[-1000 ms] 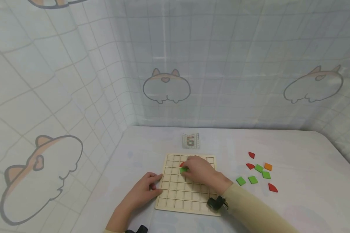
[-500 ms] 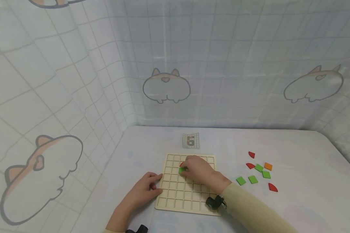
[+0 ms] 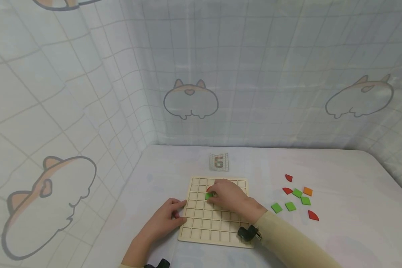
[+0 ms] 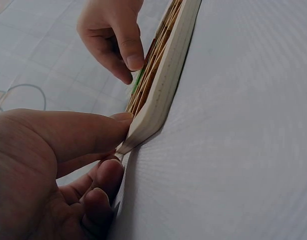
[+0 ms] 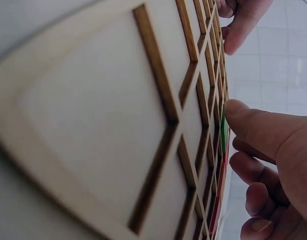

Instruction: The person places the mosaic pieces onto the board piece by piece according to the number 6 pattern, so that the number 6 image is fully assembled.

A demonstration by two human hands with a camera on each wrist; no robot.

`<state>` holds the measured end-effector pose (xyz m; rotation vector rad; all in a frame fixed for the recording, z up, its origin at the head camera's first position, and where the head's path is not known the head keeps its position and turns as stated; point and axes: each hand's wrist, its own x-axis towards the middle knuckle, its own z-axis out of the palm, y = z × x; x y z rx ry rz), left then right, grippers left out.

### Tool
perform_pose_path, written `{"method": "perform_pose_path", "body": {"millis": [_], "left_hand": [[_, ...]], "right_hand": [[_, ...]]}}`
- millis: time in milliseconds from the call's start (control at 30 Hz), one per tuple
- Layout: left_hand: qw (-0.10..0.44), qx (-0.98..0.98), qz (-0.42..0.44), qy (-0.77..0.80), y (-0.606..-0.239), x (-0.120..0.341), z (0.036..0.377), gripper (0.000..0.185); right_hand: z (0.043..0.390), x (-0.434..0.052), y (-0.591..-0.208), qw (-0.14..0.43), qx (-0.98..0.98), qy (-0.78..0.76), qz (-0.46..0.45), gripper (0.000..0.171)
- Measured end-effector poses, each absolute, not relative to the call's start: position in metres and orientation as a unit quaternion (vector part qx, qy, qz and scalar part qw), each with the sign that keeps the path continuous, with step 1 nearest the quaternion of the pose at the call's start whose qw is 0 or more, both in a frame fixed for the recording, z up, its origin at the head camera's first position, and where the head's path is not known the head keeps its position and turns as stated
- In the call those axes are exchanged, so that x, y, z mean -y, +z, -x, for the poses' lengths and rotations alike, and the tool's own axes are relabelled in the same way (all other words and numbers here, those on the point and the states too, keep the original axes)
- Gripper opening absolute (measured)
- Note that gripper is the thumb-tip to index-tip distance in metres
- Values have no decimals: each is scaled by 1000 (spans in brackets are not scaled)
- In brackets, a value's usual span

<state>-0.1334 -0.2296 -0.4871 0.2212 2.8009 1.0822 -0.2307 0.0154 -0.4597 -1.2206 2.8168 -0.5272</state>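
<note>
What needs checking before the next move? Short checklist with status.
1. Board steadied: ok, left hand touches its left edge.
2. Green square fully seated in its cell: cannot tell, right hand partly hides it.
3. Right hand clear of the board: not ok, it is over the board, at that square.
4. Pattern card in view: ok, uncovered beyond the board.
5. More pieces available: ok, four loose green squares, three red wedges and one orange square to the board's right.

Pale grid-lined curtain (image 3: 254,48) at back and sides, rounded animal drawings (image 3: 191,103) on it, white tabletop (image 3: 361,182)
</note>
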Motion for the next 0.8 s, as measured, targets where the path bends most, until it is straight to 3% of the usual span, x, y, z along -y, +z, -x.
{"method": "perform_pose_path", "body": {"millis": [433, 800], "left_hand": [[72, -931, -57, 352, -489, 228, 134, 59], [70, -931, -63, 353, -490, 228, 135, 59]], "right_hand": [[227, -28, -453, 35, -902, -200, 381, 28], [227, -58, -452, -5, -908, -209, 364, 34]]}}
